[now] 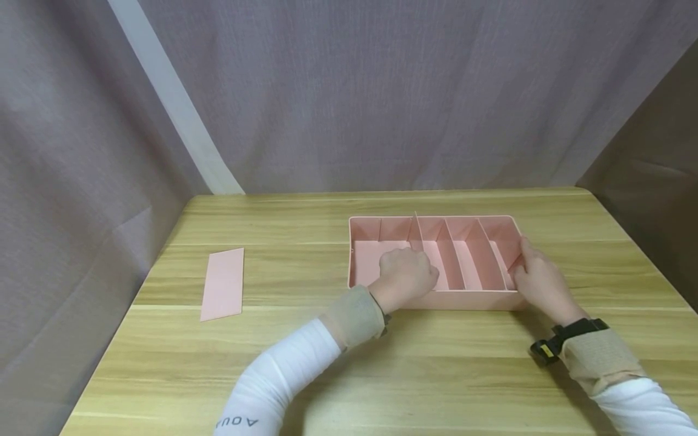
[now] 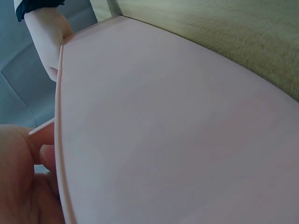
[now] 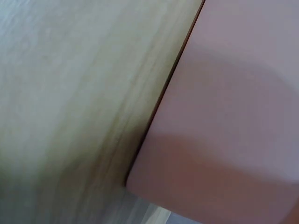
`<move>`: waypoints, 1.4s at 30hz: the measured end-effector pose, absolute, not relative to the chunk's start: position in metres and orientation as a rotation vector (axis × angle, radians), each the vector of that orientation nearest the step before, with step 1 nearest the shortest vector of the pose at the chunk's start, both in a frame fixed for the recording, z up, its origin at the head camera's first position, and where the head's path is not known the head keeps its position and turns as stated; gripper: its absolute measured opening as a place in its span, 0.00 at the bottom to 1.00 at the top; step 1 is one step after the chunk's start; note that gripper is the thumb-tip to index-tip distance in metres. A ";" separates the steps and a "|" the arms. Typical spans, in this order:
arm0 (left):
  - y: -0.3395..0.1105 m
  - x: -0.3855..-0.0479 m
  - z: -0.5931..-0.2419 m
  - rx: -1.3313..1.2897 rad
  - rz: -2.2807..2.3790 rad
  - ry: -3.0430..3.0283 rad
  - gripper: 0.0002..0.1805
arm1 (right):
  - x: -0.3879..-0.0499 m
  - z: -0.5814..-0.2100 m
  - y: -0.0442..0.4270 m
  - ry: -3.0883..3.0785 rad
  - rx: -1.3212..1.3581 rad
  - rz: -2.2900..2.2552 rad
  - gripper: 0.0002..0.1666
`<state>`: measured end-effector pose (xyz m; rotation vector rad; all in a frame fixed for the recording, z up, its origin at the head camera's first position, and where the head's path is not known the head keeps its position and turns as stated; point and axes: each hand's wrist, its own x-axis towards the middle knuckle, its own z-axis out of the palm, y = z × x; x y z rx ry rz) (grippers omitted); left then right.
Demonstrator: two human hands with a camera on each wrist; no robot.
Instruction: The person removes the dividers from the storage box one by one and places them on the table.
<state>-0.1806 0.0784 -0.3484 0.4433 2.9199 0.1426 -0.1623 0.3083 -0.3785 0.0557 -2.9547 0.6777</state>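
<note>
Head view, left to right: we see a loose panel point(image 1: 222, 284) flat on the table point(image 1: 283, 221), then the left hand point(image 1: 406, 275) pinching a divider point(image 1: 417, 236) that rises above the far rim of the box point(image 1: 463, 300). We judge this divider light, stiff and smooth, best held by its top edge; two seated dividers point(image 1: 485, 260) follow inside the box, whose right end the right hand point(image 1: 542, 284) grips.

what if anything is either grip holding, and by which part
The left grip seems to pinch the leftmost divider by its near end, mostly hidden; the right grip holds the box by its right end.
</note>
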 end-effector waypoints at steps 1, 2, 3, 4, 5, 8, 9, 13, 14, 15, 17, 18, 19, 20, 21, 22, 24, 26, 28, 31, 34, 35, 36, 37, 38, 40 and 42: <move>0.079 -0.181 -0.348 0.443 0.139 2.920 0.24 | -0.162 -0.379 0.308 -2.956 0.055 0.679 0.34; 0.079 -0.181 -0.348 0.440 0.136 2.919 0.24 | -0.162 -0.378 0.308 -2.956 0.056 0.680 0.34; 0.079 -0.181 -0.348 0.438 0.132 2.916 0.24 | -0.162 -0.378 0.308 -2.957 0.055 0.682 0.34; 0.079 -0.181 -0.347 0.437 0.132 2.915 0.24 | -0.162 -0.378 0.308 -2.958 0.056 0.682 0.34; 0.079 -0.181 -0.347 0.435 0.132 2.913 0.24 | -0.162 -0.378 0.308 -2.957 0.057 0.681 0.34; 0.078 -0.181 -0.346 0.432 0.133 2.912 0.23 | -0.162 -0.378 0.308 -2.961 0.057 0.677 0.34; 0.078 -0.181 -0.345 0.431 0.132 2.911 0.23 | -0.162 -0.378 0.308 -2.964 0.055 0.675 0.34; 0.078 -0.181 -0.343 0.428 0.129 2.913 0.23 | -0.162 -0.378 0.308 -2.980 0.041 0.674 0.34; 0.078 -0.181 -0.343 0.428 0.127 2.912 0.23 | -0.162 -0.378 0.308 -2.984 0.036 0.675 0.35; 0.078 -0.181 -0.342 0.426 0.125 2.910 0.23 | -0.163 -0.378 0.308 -2.985 0.034 0.675 0.35; 0.078 -0.181 -0.342 0.422 0.125 2.909 0.23 | -0.163 -0.378 0.307 -2.992 0.027 0.678 0.35; 0.078 -0.181 -0.341 0.420 0.125 2.908 0.23 | -0.163 -0.378 0.307 -2.995 0.024 0.679 0.35; 0.078 -0.181 -0.341 0.418 0.126 2.907 0.23 | -0.163 -0.378 0.307 -2.996 0.022 0.679 0.35; 0.079 -0.181 -0.341 0.417 0.125 2.906 0.23 | -0.164 -0.378 0.307 -2.998 0.020 0.682 0.35; 0.079 -0.181 -0.340 0.415 0.123 2.906 0.23 | -0.164 -0.378 0.307 -2.998 0.020 0.682 0.35; 0.079 -0.181 -0.340 0.417 0.124 2.907 0.23 | -0.164 -0.378 0.307 -3.001 0.017 0.685 0.35; 0.079 -0.181 -0.339 0.422 0.121 2.909 0.23 | -0.164 -0.378 0.307 -2.998 0.019 0.688 0.35; 0.079 -0.181 -0.339 0.426 0.123 2.910 0.23 | -0.164 -0.378 0.308 -2.990 0.026 0.686 0.35; 0.079 -0.181 -0.338 0.429 0.132 2.912 0.23 | -0.164 -0.379 0.308 -2.973 0.042 0.680 0.34; 0.079 -0.181 -0.337 0.429 0.144 2.911 0.22 | -0.164 -0.379 0.308 -2.955 0.057 0.674 0.33; 0.079 -0.181 -0.336 0.427 0.150 2.914 0.23 | -0.164 -0.379 0.308 -2.947 0.063 0.675 0.33; 0.079 -0.181 -0.336 0.426 0.149 2.915 0.22 | -0.164 -0.379 0.308 -2.948 0.061 0.677 0.33; 0.079 -0.181 -0.336 0.426 0.149 2.917 0.22 | -0.164 -0.379 0.308 -2.949 0.060 0.679 0.33; 0.079 -0.181 -0.336 0.425 0.150 2.917 0.22 | -0.164 -0.379 0.308 -2.951 0.058 0.682 0.33; 0.079 -0.181 -0.335 0.424 0.151 2.919 0.22 | -0.163 -0.379 0.308 -2.952 0.057 0.685 0.33; 0.078 -0.181 -0.335 0.424 0.159 2.923 0.22 | -0.164 -0.379 0.308 -2.957 0.054 0.688 0.33; 0.078 -0.181 -0.334 0.428 0.168 2.925 0.22 | -0.164 -0.379 0.308 -2.960 0.052 0.688 0.33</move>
